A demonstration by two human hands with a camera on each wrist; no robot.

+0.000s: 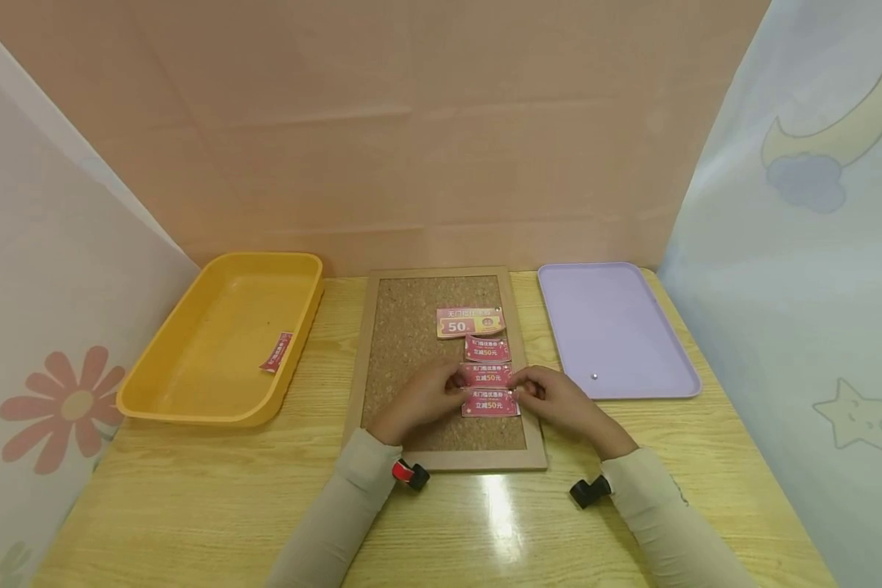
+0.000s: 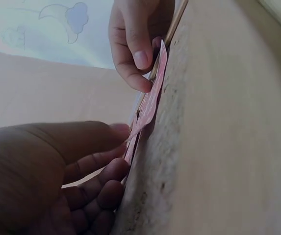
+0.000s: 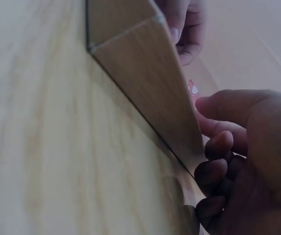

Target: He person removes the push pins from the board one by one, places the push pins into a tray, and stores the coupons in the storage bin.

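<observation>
A framed corkboard [image 1: 412, 327] lies on the table, with several red paper coupons in a column on it. At the top is a wider coupon [image 1: 456, 327] marked 50, and narrower ones follow below. My left hand [image 1: 422, 398] pinches the upper left corner of the lowest coupon [image 1: 488, 404] between thumb and finger. At that coupon's right edge, my right hand [image 1: 559, 400] has thumb and forefinger on the paper near a small pin. In the left wrist view the coupon [image 2: 152, 100] bows slightly off the cork. The right fingertips partly hide the pin area.
To the left stands a deep yellow tray [image 1: 191, 419] holding one more red coupon [image 1: 276, 353]. A flat lilac tray [image 1: 610, 327] with a small shiny pin [image 1: 594, 376] lies to the right. Cloth-like walls enclose the wooden table [image 1: 441, 523] on three sides.
</observation>
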